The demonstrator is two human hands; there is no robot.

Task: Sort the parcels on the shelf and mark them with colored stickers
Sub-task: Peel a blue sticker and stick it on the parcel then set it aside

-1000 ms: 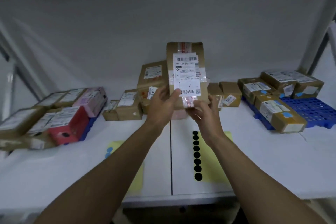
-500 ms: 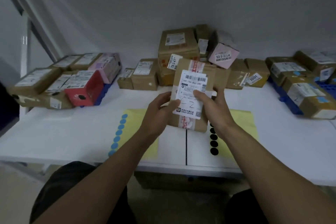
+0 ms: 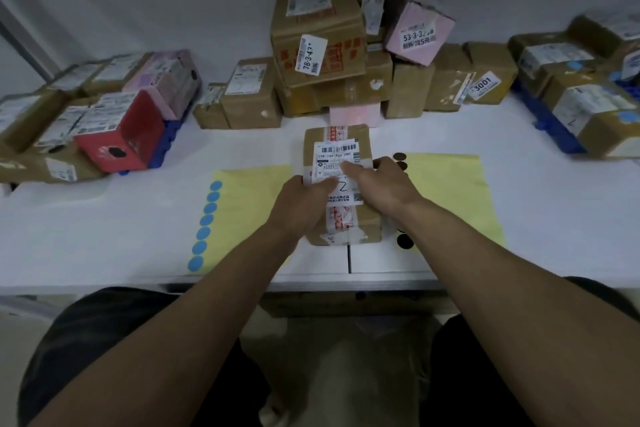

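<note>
A brown cardboard parcel [image 3: 341, 146] with a white shipping label marked "2" lies flat on the white shelf [image 3: 104, 218] at the centre front. My left hand [image 3: 304, 201] grips its left side and my right hand [image 3: 381, 184] rests on its right side and label. A yellow sheet with a column of blue stickers [image 3: 206, 225] lies to the left. Another yellow sheet [image 3: 446, 198] with black stickers [image 3: 404, 241] lies to the right, partly hidden by my right arm.
A stack of unsorted boxes [image 3: 318, 42] with a pink box [image 3: 420, 33] stands behind the parcel. Parcels including a red box [image 3: 121, 135] sit on a blue pallet at left. Blue-stickered parcels [image 3: 595, 111] sit on a blue pallet at right.
Both hands lowered the parcel from upright in the air down flat onto the shelf between the sticker sheets. The camera tilted downward.
</note>
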